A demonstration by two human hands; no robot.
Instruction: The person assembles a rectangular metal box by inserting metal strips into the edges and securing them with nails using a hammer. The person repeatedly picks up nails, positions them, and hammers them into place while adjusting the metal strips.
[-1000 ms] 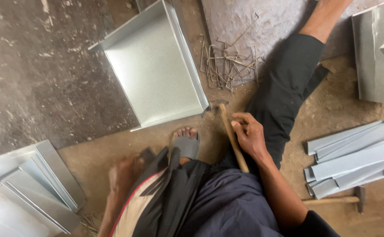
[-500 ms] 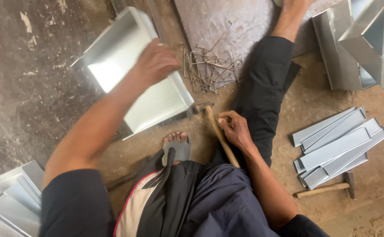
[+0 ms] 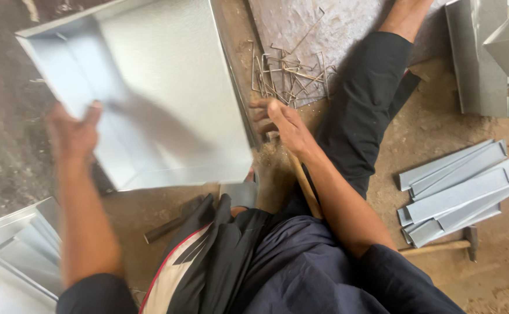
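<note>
No packages, labels, signs or screens apparent.

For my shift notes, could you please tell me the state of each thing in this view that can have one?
Tray: open side up, tilted, held at its left edge.
Left hand: gripping the tray, blurred.
Right hand: on the tray's right rim.
Wire pins: in a loose heap.
Strips: stacked flat.
Hammer: lying flat, unheld.
Stick: under the right forearm.

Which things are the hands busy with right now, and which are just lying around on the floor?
In use:
metal tray, held by the left hand
wooden stick, under the right hand

Lying about:
bent wires
metal strips
hammer
folded metal sheets
</note>
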